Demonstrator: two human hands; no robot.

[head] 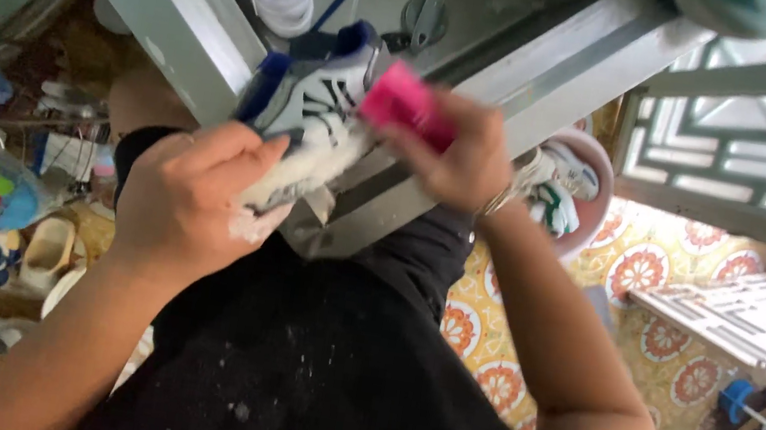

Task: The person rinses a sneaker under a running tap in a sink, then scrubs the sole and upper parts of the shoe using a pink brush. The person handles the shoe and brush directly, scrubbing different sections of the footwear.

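Left hand (189, 191) grasps a foam-covered white and blue sneaker (313, 109). Right hand (457, 160), fingers clenched on a bright pink brush (409, 108), presses it against the sneaker above the lap.

metal table edge (515, 73) crowding hands, shoe bowl (574, 188) right, open gap over lap

Both bare forearms were raised and angled inward before the torso. The left hand (189, 191) was curled in a closed grip, and the right hand (458, 155) was likewise clenched, its wrist bent.
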